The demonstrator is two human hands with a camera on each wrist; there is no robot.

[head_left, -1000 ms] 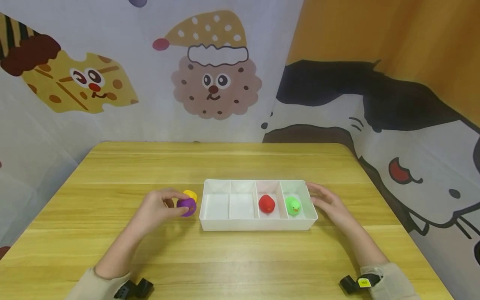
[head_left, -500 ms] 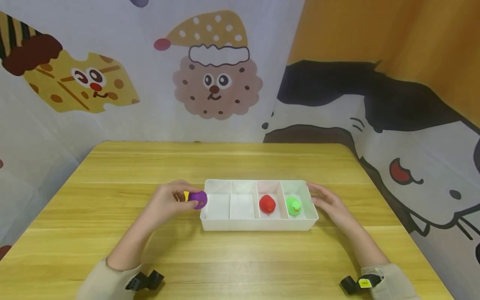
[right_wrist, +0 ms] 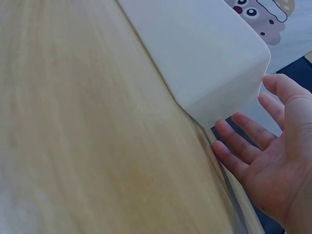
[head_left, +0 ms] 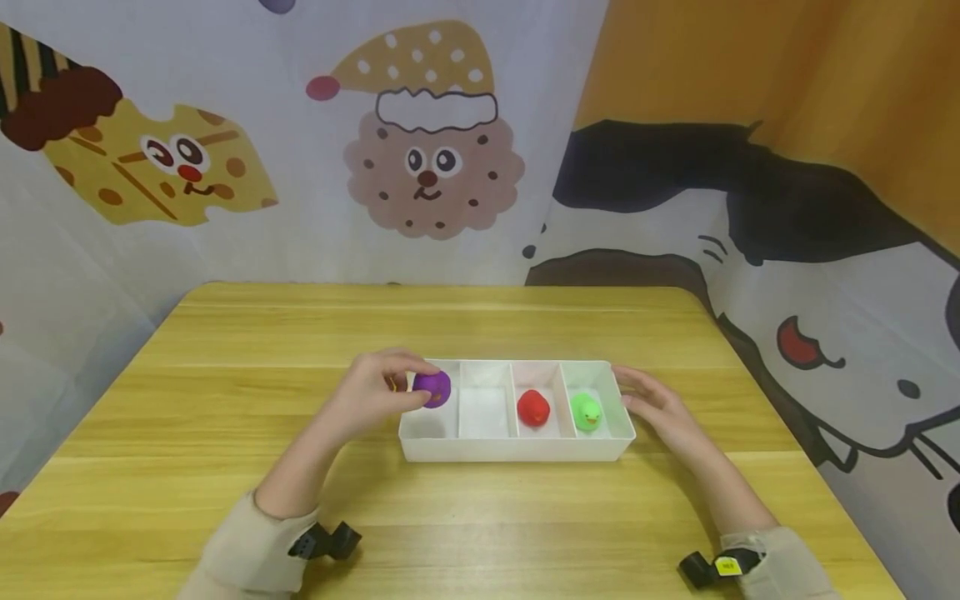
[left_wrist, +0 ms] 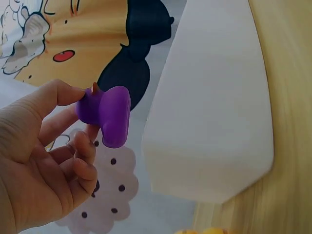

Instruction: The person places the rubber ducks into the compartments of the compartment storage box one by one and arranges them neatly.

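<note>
Between thumb and fingertips, my left hand [head_left: 378, 387] pinches a purple rubber duck [head_left: 432, 389] over the leftmost compartment of a white divided box [head_left: 517, 450]. The left wrist view shows the duck [left_wrist: 114, 117] raised beside the box, its small orange beak turned up. In the third compartment sits a red rubber duck [head_left: 533, 408], and a light green one [head_left: 587, 412] occupies the rightmost. My right hand [head_left: 657, 404] rests its fingertips at the box's right end, fingers extended and slightly spread in the right wrist view.
A yellow object [left_wrist: 202, 231] peeks in at the bottom of the left wrist view, mostly hidden behind the left hand in the head view. The wooden table [head_left: 480, 525] ends at a cartoon-printed curtain [head_left: 300, 242] behind it.
My left hand has carried the purple duck rightward, from the table left of the box to above its leftmost compartment. The right hand and the box stay put.
</note>
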